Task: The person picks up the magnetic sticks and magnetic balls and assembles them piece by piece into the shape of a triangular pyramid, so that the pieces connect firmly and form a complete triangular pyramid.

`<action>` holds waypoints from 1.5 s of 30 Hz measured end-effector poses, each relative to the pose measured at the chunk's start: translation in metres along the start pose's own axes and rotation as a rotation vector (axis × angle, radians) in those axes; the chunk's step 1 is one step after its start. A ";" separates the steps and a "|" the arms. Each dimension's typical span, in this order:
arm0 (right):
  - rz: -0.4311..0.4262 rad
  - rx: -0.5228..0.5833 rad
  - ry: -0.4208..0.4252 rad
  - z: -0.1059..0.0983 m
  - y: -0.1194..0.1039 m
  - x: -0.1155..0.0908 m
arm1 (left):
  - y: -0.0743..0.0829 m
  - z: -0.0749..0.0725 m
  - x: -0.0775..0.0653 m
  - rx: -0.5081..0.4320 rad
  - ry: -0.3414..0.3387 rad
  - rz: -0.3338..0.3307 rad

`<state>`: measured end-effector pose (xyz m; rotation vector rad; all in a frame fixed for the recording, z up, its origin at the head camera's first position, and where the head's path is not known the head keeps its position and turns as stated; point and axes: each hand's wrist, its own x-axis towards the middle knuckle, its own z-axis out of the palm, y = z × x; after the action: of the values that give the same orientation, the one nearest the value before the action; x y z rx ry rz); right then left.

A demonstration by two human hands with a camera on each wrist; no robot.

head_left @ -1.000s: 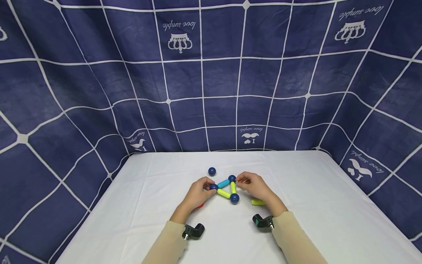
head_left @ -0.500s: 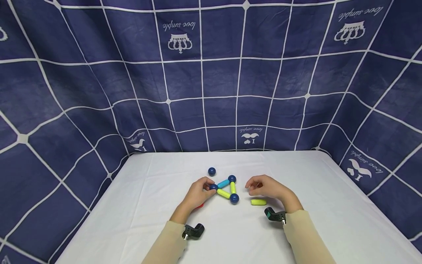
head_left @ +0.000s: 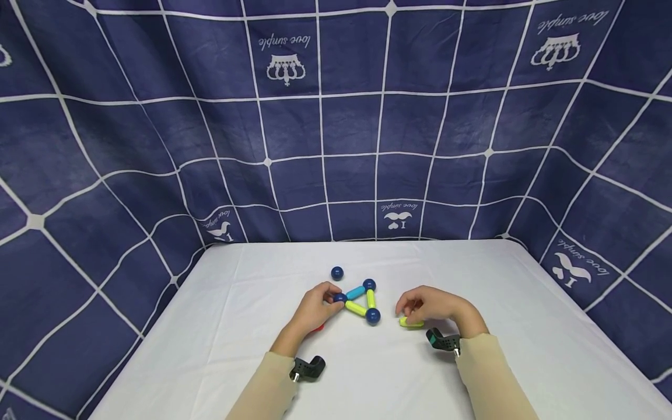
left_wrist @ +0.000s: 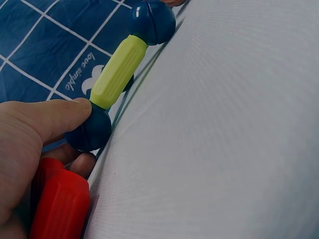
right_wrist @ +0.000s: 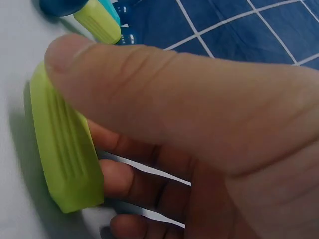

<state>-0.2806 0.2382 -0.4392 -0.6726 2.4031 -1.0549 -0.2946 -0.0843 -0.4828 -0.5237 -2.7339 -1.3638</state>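
On the white tabletop, a triangle of construction pieces appears closed: two yellow-green rods and one light-blue rod run between three dark-blue balls. The left hand pinches the left corner ball between thumb and fingers. Pieces remaining unjoined: a single blue ball beyond the triangle; a loose yellow-green rod to its right, narrowly gripped between thumb and fingers of the right hand; and a red piece beside the left hand. The last is mostly covered in the head view and cut off in the left wrist view, leaving its count uncertain. The right index finger is largely hidden behind the thumb; grip firmness cannot be judged.
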 end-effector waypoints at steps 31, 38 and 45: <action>-0.039 -0.071 0.327 0.011 -0.005 0.020 | 0.000 -0.001 0.000 0.006 0.018 0.041; -0.045 -0.031 0.470 0.016 -0.013 0.027 | -0.002 0.000 0.001 0.034 0.020 0.049; -0.068 0.006 0.626 0.021 -0.020 0.033 | -0.002 0.001 0.001 0.009 0.010 0.023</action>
<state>-0.2902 0.1956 -0.4434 -0.4674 2.9066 -1.4720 -0.2958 -0.0848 -0.4848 -0.5448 -2.7166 -1.3441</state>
